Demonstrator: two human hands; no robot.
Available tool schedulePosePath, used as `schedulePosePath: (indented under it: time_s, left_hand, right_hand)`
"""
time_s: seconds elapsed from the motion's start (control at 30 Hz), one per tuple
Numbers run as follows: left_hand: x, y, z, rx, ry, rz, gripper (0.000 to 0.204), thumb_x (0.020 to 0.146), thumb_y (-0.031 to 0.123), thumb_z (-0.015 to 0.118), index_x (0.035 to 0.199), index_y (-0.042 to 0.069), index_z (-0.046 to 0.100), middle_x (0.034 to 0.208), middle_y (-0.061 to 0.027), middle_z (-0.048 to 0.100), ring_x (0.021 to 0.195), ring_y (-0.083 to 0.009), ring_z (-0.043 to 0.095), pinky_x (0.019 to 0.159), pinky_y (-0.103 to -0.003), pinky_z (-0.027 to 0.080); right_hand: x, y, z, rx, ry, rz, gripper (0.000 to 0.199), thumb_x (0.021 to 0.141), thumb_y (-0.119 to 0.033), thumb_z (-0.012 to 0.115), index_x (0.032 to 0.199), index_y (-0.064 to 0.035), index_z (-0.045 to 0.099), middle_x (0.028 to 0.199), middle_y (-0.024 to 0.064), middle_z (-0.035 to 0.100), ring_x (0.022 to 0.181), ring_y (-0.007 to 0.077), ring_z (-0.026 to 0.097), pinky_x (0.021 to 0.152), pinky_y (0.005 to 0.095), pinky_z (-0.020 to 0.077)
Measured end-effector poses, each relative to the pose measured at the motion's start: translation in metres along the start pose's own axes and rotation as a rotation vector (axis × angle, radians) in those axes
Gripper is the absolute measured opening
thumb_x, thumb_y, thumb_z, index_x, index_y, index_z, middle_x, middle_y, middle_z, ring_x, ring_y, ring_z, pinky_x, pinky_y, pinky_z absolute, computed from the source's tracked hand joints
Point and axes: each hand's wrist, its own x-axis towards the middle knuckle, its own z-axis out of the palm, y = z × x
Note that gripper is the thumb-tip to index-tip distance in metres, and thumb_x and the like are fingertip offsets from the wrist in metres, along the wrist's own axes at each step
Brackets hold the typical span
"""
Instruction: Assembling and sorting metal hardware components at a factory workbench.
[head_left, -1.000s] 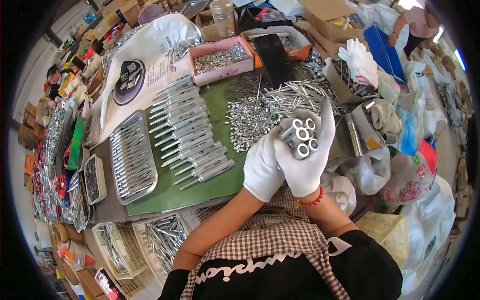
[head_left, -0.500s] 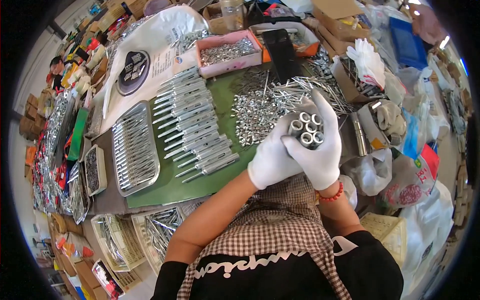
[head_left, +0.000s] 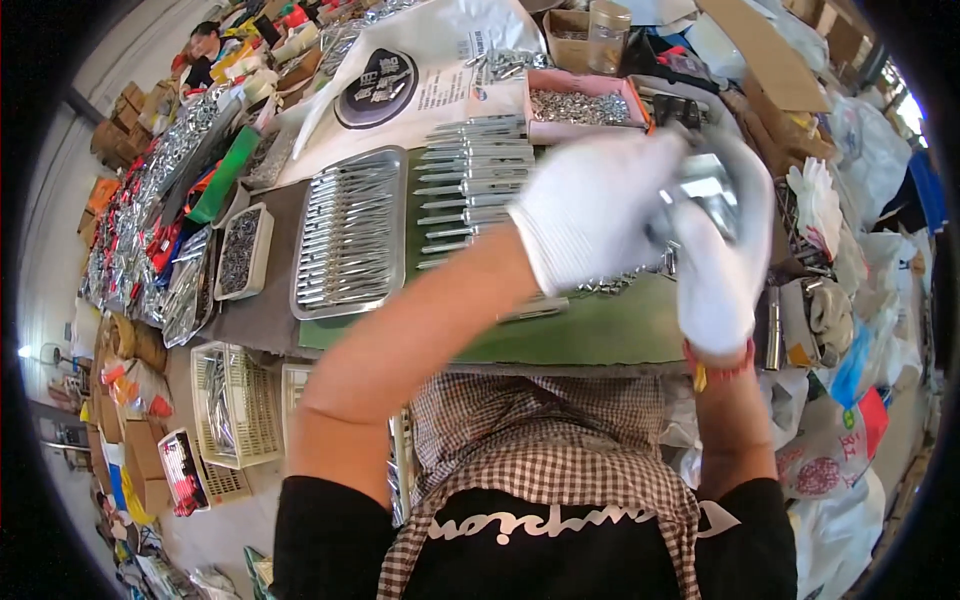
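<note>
In white gloves, both my hands are raised close together above the green mat, smeared by motion. My right hand is closed around shiny metal tubes, whose ends blur. My left hand reaches across beside them, its fingers too blurred to read. Under my left forearm lies a column of metal sleeves with thin rods sticking out to the left, partly hidden. Small loose metal pieces show beneath my hands.
A metal tray of rod-like parts stands left of the column. Behind are a pink box of small fittings and a clear jar. Spare white gloves lie at right. Yellowish baskets stand below the table's left edge.
My view has shifted, so the table appears lower and further right. My hands, earlier cupped round the upright tube bundle near my body, have moved up over the mat, and the tubes have tilted.
</note>
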Motion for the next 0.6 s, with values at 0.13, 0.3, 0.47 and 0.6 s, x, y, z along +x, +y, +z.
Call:
schedulePosePath:
  time_s: [0.13,0.3,0.47,0.6]
  left_hand:
    - [0.009,-0.063,-0.043,0.305,-0.273,-0.042,0.037,0.07,0.015,0.069,0.099,0.002,0.05,0.087,-0.0197,0.064,0.085,-0.0376,0.064,0.074,-0.045,0.052]
    - [-0.005,-0.127,-0.05,0.36,-0.582,-0.306,0.056,0.07,0.014,0.069,0.12,0.006,0.045,0.104,-0.0215,0.063,0.097,-0.0379,0.062,0.082,-0.042,0.051]
    - [-0.014,-0.172,-0.044,0.321,-0.726,-0.342,0.066,0.069,0.018,0.069,0.13,0.009,0.045,0.113,-0.022,0.061,0.105,-0.036,0.06,0.09,-0.041,0.048]
    - [-0.014,-0.191,-0.041,0.186,-0.775,-0.377,0.069,0.069,0.024,0.069,0.132,0.006,0.045,0.122,-0.0233,0.056,0.113,-0.0352,0.055,0.099,-0.039,0.042]
  right_hand:
    - [0.055,0.055,0.033,-0.054,-0.232,-0.064,0.044,0.083,-0.017,0.067,0.121,-0.0005,0.055,0.107,0.0092,0.06,0.1,0.0143,0.056,0.089,0.0275,0.0456]
    - [0.086,0.155,0.079,-0.133,-0.375,0.069,0.039,0.093,-0.028,0.055,0.122,-0.0012,0.056,0.116,0.0183,0.062,0.108,0.0261,0.06,0.096,0.0329,0.0434]
    - [0.082,0.184,0.102,-0.305,-0.355,0.166,0.043,0.097,-0.032,0.045,0.129,-0.0051,0.053,0.128,0.0199,0.057,0.12,0.0319,0.053,0.102,0.0351,0.0392]
    - [0.083,0.19,0.107,-0.308,-0.316,0.239,0.042,0.097,-0.032,0.044,0.129,-0.0063,0.054,0.126,0.0189,0.058,0.118,0.0325,0.054,0.101,0.0352,0.0401]
